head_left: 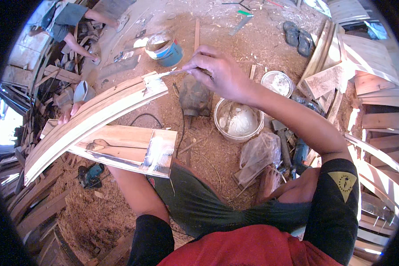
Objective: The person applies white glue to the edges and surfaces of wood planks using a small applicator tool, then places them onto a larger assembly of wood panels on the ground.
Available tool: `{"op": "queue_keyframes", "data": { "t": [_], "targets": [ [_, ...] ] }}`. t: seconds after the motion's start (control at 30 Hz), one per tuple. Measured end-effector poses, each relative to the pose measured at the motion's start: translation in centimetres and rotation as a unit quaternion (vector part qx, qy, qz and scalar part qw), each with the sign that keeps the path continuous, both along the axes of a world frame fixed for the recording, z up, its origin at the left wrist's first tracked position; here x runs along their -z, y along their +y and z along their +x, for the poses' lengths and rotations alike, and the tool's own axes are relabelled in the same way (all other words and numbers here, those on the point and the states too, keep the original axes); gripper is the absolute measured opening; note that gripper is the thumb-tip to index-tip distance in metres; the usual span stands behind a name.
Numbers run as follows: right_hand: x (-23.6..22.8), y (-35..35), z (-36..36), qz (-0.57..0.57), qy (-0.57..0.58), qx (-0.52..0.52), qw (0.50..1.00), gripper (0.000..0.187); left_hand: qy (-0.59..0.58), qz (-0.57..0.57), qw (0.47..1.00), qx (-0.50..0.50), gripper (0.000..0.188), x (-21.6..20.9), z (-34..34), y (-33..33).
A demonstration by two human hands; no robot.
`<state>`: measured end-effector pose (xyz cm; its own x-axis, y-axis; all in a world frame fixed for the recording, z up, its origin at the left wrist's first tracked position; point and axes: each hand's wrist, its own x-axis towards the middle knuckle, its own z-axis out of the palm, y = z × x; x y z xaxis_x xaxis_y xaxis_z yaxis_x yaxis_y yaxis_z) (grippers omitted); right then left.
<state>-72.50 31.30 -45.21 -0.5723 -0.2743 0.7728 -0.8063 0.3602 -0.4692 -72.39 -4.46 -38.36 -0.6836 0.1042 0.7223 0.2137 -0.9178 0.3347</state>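
My left hand [65, 116] grips the far edge of a curved wooden piece [91, 116], with only a few fingers showing. Closed round a thin-handled tool [178, 71], my right hand [217, 73] brings its tip to the upper end of that piece. White paste [152, 84] covers the wood there; whether the tool is a spatula or a stick I cannot tell. Below the curved piece lies a flat wooden board [115, 138], its right end smeared white, above my left forearm. A white bucket [217, 120] of pale paste stands beyond my knees.
Beyond the wood stands a blue bucket [169, 54]. A white tub [277, 83], a clear plastic bag [262, 153] and power tools [300, 153] lie to the right. Dark slippers [298, 37] rest farther off. Another person's legs [82, 33] show at upper left. Scrap wood lines both sides.
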Motion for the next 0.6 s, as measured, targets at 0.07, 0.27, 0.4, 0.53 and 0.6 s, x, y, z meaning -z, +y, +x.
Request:
{"op": "queue_keyframes", "data": {
  "t": [0.07,0.27,0.4,0.53,0.6],
  "targets": [
    [0.1,-0.3,0.1,-0.001,0.004,0.034,0.999,0.015,0.031,-0.012,0.999,0.042,0.019,0.1,0.0,0.3],
    [0.0,-1.1,0.4,-0.015,-0.059,-0.041,0.997,0.011,-0.013,0.003,1.000,0.015,0.015,0.5,-0.6,-0.3],
    [-0.5,-1.0,1.1,-0.013,-0.072,-0.049,0.996,0.011,-0.020,-0.039,0.999,-0.002,0.016,-0.2,-1.1,-1.9],
    [-1.6,0.1,2.2,-0.005,-0.095,-0.088,0.992,0.011,-0.017,-0.003,1.000,0.019,0.019,0.8,-1.4,-2.0],
    [-2.0,0.6,2.8,0.001,-0.110,-0.097,0.989,0.012,-0.009,0.001,1.000,0.013,0.019,1.2,-1.3,-1.8]
  ]
}}
